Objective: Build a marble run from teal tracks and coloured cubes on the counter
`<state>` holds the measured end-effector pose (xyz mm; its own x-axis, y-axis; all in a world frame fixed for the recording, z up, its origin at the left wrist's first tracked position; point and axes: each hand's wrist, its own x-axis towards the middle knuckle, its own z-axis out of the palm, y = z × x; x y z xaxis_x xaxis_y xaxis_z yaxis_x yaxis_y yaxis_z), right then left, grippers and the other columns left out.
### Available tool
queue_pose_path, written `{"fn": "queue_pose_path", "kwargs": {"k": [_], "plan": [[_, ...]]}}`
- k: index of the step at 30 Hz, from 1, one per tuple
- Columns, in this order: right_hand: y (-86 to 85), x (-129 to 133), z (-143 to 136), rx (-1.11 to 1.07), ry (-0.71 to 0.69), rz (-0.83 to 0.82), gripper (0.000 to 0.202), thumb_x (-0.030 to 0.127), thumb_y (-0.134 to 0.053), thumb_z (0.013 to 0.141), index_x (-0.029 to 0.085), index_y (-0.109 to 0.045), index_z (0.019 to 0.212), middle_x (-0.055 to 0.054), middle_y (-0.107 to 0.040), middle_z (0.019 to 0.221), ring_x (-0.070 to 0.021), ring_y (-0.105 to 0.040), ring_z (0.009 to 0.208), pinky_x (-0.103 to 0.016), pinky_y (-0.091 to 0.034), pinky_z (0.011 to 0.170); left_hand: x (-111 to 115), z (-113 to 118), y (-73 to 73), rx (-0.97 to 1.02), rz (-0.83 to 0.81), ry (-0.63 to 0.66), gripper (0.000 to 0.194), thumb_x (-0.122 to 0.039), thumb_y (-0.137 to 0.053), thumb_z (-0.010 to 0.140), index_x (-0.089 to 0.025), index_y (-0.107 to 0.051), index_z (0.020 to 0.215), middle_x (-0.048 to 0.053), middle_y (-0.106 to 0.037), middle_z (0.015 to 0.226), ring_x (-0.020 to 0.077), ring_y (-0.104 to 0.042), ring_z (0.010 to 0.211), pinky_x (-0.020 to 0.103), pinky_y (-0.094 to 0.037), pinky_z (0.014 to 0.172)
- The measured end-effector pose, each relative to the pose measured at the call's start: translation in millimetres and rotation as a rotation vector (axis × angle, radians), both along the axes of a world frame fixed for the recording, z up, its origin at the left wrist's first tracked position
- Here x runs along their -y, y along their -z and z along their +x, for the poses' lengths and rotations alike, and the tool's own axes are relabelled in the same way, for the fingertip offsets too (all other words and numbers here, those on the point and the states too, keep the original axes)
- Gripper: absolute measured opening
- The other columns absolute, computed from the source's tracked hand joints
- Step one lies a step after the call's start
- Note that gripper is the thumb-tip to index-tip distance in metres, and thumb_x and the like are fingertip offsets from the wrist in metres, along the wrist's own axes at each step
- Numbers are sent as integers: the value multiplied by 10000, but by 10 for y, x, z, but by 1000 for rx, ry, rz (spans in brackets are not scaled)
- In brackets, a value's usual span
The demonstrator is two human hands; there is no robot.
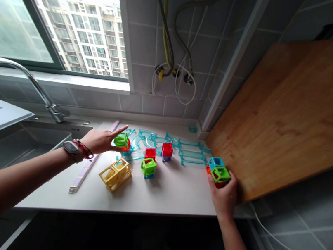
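At the left of the counter, my left hand (101,140) spreads its finger and thumb around a green cube block (121,139) with orange under it; whether they touch is unclear. My right hand (225,196) is closed on a cluster of open-frame cube blocks (218,171) in blue, green, orange and red, beside the wooden board. Between the hands stand a green cube block (148,166) on a blue base, a red cube block (150,153) behind it, and another red cube block (167,149) over a purple one. A yellow frame block (115,174) lies in front.
Translucent teal track pieces (193,154) spread along the back of the white counter (174,197). A pale purple strip (87,171) lies near the sink (48,142) and faucet (30,75). A large wooden board (300,111) leans at the right. Hoses (170,38) hang on the wall.
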<state>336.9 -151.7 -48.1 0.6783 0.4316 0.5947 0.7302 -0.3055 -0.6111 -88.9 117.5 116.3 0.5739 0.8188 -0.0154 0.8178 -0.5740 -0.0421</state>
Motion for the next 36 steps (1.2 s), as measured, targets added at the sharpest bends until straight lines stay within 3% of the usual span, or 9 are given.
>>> {"fn": "queue_pose_path", "kwargs": {"k": [4, 8, 11, 15, 17, 21, 25, 30, 36], "plan": [[2, -3, -10, 3, -3, -6, 877, 715, -663, 835, 121, -474, 1452, -251, -642, 1352, -400, -654, 1198, -490, -535, 975, -47, -243, -170, -98, 54, 33, 1162, -831, -600, 805, -187, -181, 1675, 247, -751, 1151, 414, -727, 979, 337, -455, 722], [1, -8, -14, -31, -5, 11, 870, 718, -652, 839, 120, -480, 1446, -244, -665, 1318, -390, -673, 1157, -474, -545, 941, 38, -506, -275, -9, 32, 3, 978, -788, -567, 863, -191, -358, 1609, 173, -768, 1045, 359, -727, 907, 337, -459, 693], [11, -8, -7, -93, 25, 6, 850, 733, -645, 835, 140, -506, 1428, -222, -710, 1246, -379, -707, 1052, -450, -560, 845, 313, -563, -293, 186, 42, 60, 698, -716, -556, 921, -186, -597, 1373, 153, -758, 1065, 324, -710, 916, 369, -497, 783], [17, -2, 8, -130, 63, -43, 787, 760, -651, 822, 146, -614, 1313, -191, -769, 1050, -366, -730, 897, -413, -544, 729, 853, -431, -203, 406, -65, 207, 484, -578, -684, 909, -246, -646, 1259, 132, -701, 1244, 304, -693, 1060, 368, -518, 912], [13, 2, 14, -122, 72, -69, 745, 770, -638, 829, 143, -659, 1232, -184, -775, 966, -356, -728, 832, -401, -530, 696, 1113, -318, -111, 446, -130, 267, 441, -493, -750, 881, -261, -653, 1244, 120, -675, 1276, 303, -679, 1129, 362, -519, 963], [3, 7, 22, -110, 69, -84, 709, 779, -617, 839, 140, -692, 1137, -181, -774, 891, -358, -723, 787, -399, -521, 682, 1505, -64, 75, 441, -281, 369, 442, -274, -678, 933, -295, -569, 1361, 109, -602, 1384, 272, -630, 1249, 367, -506, 1054], [6, 1, 20, -89, 41, -86, 791, 780, -648, 809, 116, -654, 1238, -205, -778, 985, -387, -735, 869, -414, -541, 714, 1693, 259, 103, 414, -351, 532, 356, -184, -647, 943, -291, -593, 1278, 77, -616, 1348, 223, -640, 1206, 343, -528, 1036], [20, -19, 14, -79, 0, -69, 806, 732, -654, 827, 100, -594, 1322, -234, -752, 1138, -402, -727, 996, -447, -564, 803, 1687, 832, -59, 367, -184, 700, 369, -255, -703, 937, -287, -606, 1291, 73, -678, 1301, 279, -613, 1227, 437, -516, 1057], [23, -30, 9, -94, -1, -69, 689, 600, -684, 850, 112, -579, 1324, -226, -740, 1183, -385, -722, 1039, -447, -572, 857, 1401, 1765, -107, 417, -234, 814, 455, -215, -698, 908, -262, -604, 1352, 86, -672, 1310, 256, -658, 1181, 379, -540, 1020]]}}
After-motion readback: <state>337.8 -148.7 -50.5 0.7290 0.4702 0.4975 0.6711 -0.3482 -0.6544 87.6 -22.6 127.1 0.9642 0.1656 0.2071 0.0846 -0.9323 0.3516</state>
